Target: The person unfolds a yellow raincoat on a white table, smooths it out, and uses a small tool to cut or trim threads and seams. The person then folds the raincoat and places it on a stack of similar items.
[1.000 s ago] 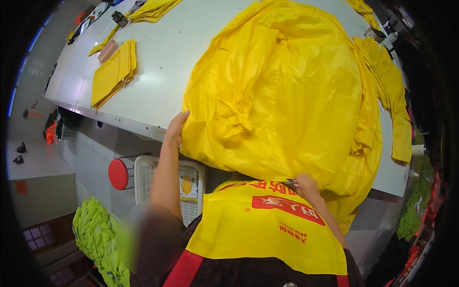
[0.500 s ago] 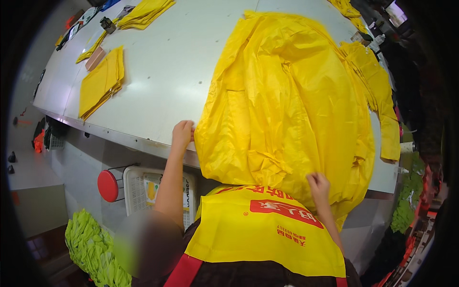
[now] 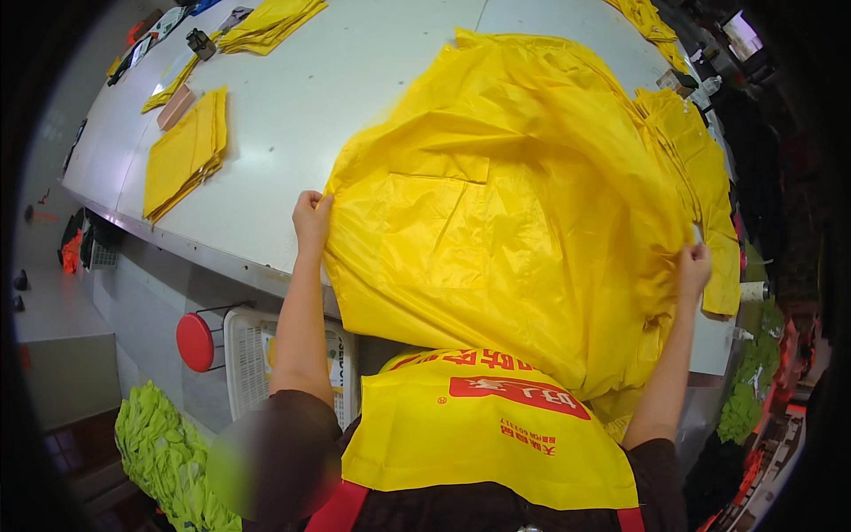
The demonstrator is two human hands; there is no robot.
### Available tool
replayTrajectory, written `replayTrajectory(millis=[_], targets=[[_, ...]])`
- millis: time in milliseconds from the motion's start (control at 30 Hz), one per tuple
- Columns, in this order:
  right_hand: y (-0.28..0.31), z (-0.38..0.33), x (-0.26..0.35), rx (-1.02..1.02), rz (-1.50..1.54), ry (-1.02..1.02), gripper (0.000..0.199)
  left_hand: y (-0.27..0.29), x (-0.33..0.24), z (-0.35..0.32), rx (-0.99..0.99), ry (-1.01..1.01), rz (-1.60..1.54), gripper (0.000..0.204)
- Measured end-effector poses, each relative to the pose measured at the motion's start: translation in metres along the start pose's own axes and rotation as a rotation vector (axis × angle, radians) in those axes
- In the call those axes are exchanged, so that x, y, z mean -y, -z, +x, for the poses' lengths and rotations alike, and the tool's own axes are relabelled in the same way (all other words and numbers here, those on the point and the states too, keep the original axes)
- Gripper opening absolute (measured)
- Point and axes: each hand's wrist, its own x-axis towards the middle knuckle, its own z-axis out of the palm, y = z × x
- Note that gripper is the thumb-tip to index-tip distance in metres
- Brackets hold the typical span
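A large yellow jacket of thin, shiny cloth is spread over the table in front of me. A square patch pocket with a flap shows on its left part. My left hand pinches the jacket's left edge. On the opposite side, my right hand is closed on the cloth near the right edge. Between the two hands the fabric is stretched wide, and its upper right part billows, blurred by motion. Its near edge hangs over the table's front, against my yellow apron.
The pale table carries a folded yellow stack at left, more yellow pieces behind, and a yellow garment at right. Below stand a red stool and a white basket. Light green cloth is heaped at lower left.
My left hand has moved slightly up and left with the edge. My right hand has swung far right and up, spreading the cloth wide; the pocket now lies flatter and more exposed.
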Motion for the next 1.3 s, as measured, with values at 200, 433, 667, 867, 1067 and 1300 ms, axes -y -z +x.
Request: replayTrajectory(millis=[200,433,667,867,1067,1300], targets=[[0.013,0.03,0.005,-0.035,-0.052,-0.213,0.025,-0.039,-0.042,-0.008,-0.314,-0.489,0.401,0.018],[-0.157,-0.025,0.196,0.554,0.613,0.283,0.016,-0.116,-0.112,0.058,-0.011,-0.271,0.345,0.031],[-0.277,0.045,0.228,0.923,0.473,0.377,0.018,-0.156,-0.121,0.102,0.481,-0.075,0.586,0.027],[-0.354,0.066,0.22,0.879,0.526,0.37,0.025,-0.152,-0.062,0.168,-0.044,-0.391,0.687,0.019],[-0.331,0.055,0.236,0.919,0.272,0.411,0.021,-0.145,-0.056,0.169,-0.114,-0.352,0.632,0.021],[-0.289,0.011,0.232,0.97,0.678,0.235,0.01,-0.125,-0.092,0.085,0.383,-0.293,0.093,0.029]])
